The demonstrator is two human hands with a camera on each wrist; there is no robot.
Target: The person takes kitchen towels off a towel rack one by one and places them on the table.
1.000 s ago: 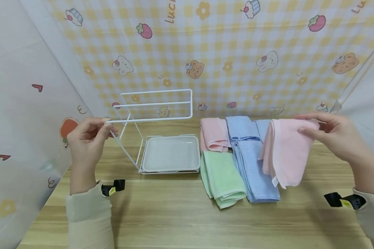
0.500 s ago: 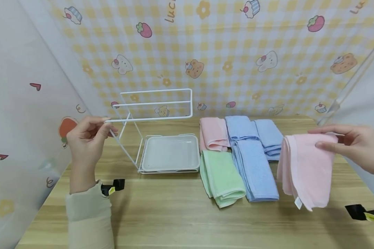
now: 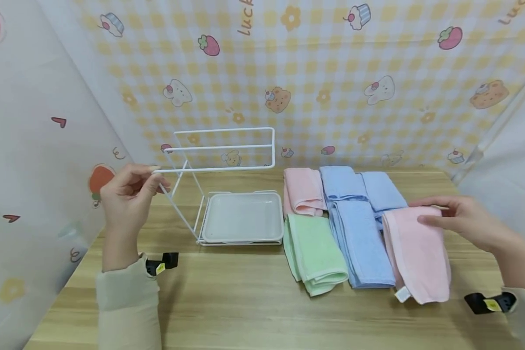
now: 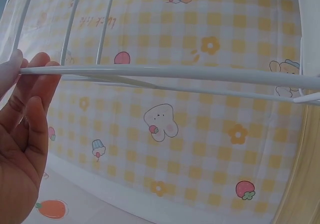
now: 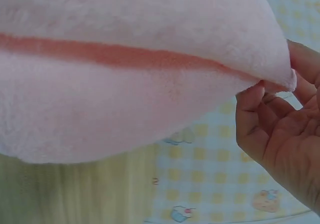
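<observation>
My left hand pinches the upper front corner of a white wire rack at the left of the table. A pale rectangular tray sits in the rack's base. At the right, my right hand pinches the top edge of a folded pink towel, whose white tag shows at its lower corner. In the right wrist view this towel fills the upper left, its fold line visible. Just left of it lie a long blue towel and a smaller blue towel.
Further left in the group are a green folded towel, another pink towel and a blue one. Behind the wooden table hangs a yellow checked cloth. A white printed sheet borders the left side.
My right hand carried the pink towel right and down, uncovering the blue towels, then brought it back slightly left beside them. My left hand stays on the rack.
</observation>
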